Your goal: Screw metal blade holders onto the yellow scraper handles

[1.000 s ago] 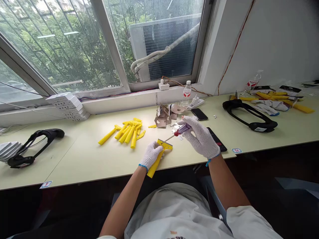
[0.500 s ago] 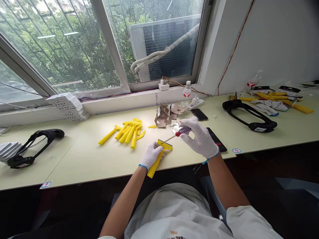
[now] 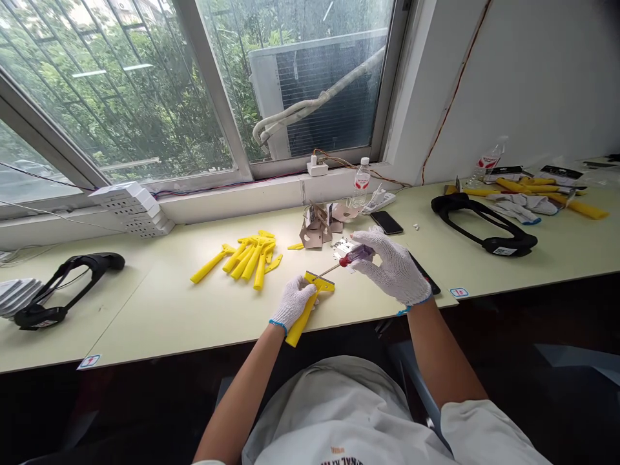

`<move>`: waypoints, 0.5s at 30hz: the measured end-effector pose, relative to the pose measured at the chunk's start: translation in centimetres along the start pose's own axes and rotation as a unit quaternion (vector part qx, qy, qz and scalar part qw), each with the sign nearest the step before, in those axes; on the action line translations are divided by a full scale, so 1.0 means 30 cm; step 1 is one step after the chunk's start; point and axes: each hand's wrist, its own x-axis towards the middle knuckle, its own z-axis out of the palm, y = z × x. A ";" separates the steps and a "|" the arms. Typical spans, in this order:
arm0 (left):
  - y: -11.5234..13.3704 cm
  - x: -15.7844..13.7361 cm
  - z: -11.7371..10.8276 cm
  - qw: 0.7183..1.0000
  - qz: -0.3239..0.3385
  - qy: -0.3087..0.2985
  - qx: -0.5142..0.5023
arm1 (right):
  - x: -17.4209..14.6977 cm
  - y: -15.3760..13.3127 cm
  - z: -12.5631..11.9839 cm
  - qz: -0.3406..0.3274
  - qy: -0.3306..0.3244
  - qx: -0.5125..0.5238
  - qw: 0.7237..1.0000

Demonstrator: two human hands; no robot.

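In a white knit glove, my left hand (image 3: 296,302) is closed around a yellow scraper (image 3: 301,326) near its head, the handle slanting down toward me. A metal blade edge runs along the scraper's wide head. My right hand (image 3: 391,266), gloved too, grips a screwdriver (image 3: 345,261) by its clear purplish handle with a red collar. The shaft points left and down, its tip at a screw on the left part of the scraper's head. Small screws (image 3: 343,244) lie on white paper just behind the right hand.
Several yellow scraper handles (image 3: 249,258) are piled to the left. Torn brown cardboard (image 3: 314,229), a water bottle (image 3: 361,181) and a black phone (image 3: 387,223) stand or lie toward the window. Black ring-shaped devices rest at left (image 3: 72,284) and right (image 3: 484,226).
My right hand has turned slightly on the screwdriver handle, its wrist shifting a little to the right. The scraper and my left hand stay nearly in place.
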 end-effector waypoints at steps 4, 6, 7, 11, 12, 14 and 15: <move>0.008 -0.005 0.003 1.000 0.005 -0.001 -0.006 | 0.004 -0.007 0.008 -0.007 0.011 -0.001 1.000; 0.013 -0.008 0.005 1.000 0.004 0.001 -0.007 | -0.001 -0.004 0.011 -0.002 0.007 0.005 1.000; 0.015 -0.009 0.006 1.000 0.002 0.002 -0.008 | -0.004 -0.003 0.013 0.006 0.003 0.016 1.000; 0.018 -0.011 0.005 1.000 0.000 0.003 -0.002 | -0.018 0.000 0.019 0.035 -0.017 0.097 0.995; 0.017 -0.011 0.004 1.000 0.001 0.003 0.001 | -0.021 0.002 0.020 0.038 -0.019 0.108 0.993; 0.015 -0.010 0.004 1.000 0.001 0.002 0.004 | -0.029 0.010 0.023 0.041 -0.016 0.111 0.993; 0.015 -0.010 0.004 1.000 0.002 0.001 0.005 | -0.032 0.016 0.025 0.042 -0.012 0.105 0.993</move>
